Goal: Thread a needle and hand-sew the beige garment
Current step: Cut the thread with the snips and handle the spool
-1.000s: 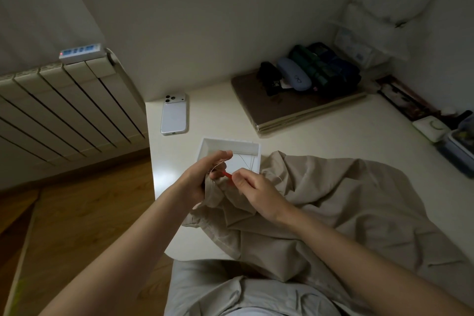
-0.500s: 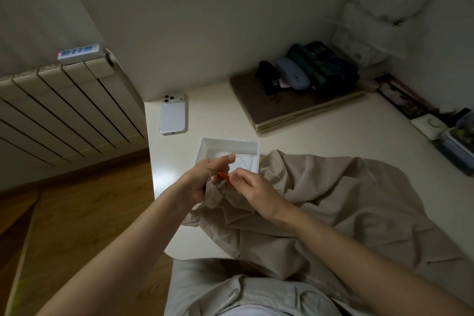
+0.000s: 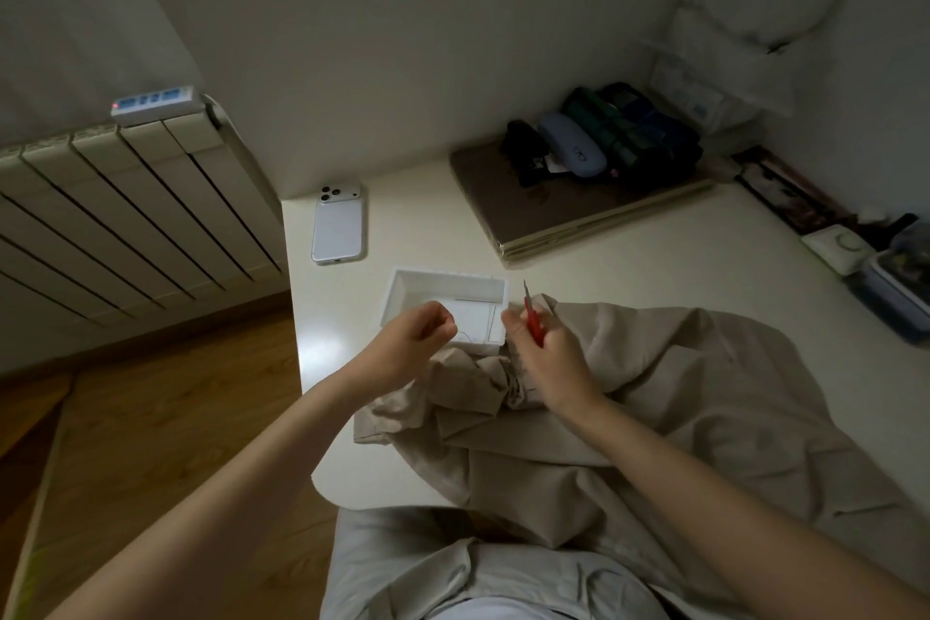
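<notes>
The beige garment (image 3: 654,398) lies crumpled across the white table's near side and over my lap. My right hand (image 3: 548,352) grips a small red-handled cutter (image 3: 532,320) with its thin metal tip pointing up, just above the garment's folded edge. My left hand (image 3: 417,337) hovers over the near left corner of the white tray (image 3: 402,290), fingers curled, pinching a thin thread (image 3: 465,336) that loops down toward the tray. I cannot make out a needle.
A white phone (image 3: 338,224) lies face down behind the tray. At the back sit a brown pad (image 3: 543,212) with a blue glasses case (image 3: 571,144) and dark pouches. Boxes stand at the right edge. A radiator (image 3: 115,212) lines the left wall.
My hands have separated. The left has drawn away to the left with the thread, and the right has lifted the red cutter clear so its tip points up.
</notes>
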`<action>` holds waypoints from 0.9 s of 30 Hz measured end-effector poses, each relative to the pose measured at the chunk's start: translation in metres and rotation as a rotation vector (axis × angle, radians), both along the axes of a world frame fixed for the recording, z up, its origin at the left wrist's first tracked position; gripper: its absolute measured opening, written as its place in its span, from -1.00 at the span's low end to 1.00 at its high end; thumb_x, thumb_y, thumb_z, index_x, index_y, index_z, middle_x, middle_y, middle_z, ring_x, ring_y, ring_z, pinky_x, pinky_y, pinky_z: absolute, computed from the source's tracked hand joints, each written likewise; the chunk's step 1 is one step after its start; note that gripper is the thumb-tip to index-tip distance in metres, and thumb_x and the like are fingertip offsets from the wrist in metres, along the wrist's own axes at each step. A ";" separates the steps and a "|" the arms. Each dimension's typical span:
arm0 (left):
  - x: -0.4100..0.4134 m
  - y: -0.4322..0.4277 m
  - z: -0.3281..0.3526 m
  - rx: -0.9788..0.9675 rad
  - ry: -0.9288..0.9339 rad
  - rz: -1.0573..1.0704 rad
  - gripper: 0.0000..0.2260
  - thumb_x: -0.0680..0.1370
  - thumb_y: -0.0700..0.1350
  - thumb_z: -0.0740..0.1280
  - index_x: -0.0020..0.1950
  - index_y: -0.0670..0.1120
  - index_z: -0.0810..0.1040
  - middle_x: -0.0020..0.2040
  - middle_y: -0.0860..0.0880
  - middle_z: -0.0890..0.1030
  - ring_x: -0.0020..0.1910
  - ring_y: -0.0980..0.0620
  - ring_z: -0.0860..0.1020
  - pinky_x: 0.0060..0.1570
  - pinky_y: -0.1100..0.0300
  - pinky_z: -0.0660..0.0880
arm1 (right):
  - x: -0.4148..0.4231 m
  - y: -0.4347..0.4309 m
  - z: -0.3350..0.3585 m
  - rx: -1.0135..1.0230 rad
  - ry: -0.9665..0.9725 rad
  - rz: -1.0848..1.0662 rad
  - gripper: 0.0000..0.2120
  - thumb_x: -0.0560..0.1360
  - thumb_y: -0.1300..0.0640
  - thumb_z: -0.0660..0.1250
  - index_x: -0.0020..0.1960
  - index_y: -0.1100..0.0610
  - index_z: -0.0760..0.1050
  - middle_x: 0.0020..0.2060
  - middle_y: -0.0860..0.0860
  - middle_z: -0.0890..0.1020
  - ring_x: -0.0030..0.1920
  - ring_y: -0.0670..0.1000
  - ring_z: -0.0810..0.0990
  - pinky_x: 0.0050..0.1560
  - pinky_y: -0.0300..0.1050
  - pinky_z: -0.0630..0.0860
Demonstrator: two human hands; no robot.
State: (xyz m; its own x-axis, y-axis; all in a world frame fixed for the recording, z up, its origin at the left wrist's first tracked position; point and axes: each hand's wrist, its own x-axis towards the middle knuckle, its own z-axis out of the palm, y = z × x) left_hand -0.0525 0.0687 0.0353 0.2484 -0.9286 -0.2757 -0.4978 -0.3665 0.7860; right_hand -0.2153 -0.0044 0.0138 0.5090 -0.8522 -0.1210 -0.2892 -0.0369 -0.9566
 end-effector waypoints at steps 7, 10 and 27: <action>-0.017 0.000 -0.001 -0.229 -0.057 -0.032 -0.87 0.63 -0.20 0.19 -0.12 -0.11 0.40 -0.20 0.02 0.42 -0.24 0.11 0.37 -0.21 0.34 0.34 | 0.007 0.000 0.000 0.040 -0.040 0.257 -0.91 0.55 0.10 0.31 0.03 0.00 0.57 -0.12 -0.13 0.65 -0.04 -0.19 0.60 0.02 -0.37 0.47; -0.014 0.001 -0.006 -0.273 -0.088 0.052 -0.88 0.63 -0.20 0.18 -0.11 -0.11 0.39 -0.21 0.02 0.42 -0.24 0.12 0.36 -0.22 0.38 0.34 | 0.003 -0.001 -0.004 0.072 0.006 0.257 -0.90 0.52 0.16 0.35 -0.10 0.18 0.58 -0.27 0.00 0.66 -0.16 -0.03 0.63 -0.03 -0.14 0.54; -0.001 0.034 -0.051 -0.055 -0.519 -0.125 -0.95 0.61 -0.16 0.19 -0.04 -0.06 0.33 0.02 -0.06 0.41 -0.03 -0.05 0.36 0.03 0.04 0.41 | -0.025 -0.016 -0.010 0.037 0.218 0.237 -0.75 0.58 0.09 0.25 -0.17 0.20 0.59 -0.60 -0.14 0.44 -0.52 -0.24 0.42 -0.37 -0.39 0.29</action>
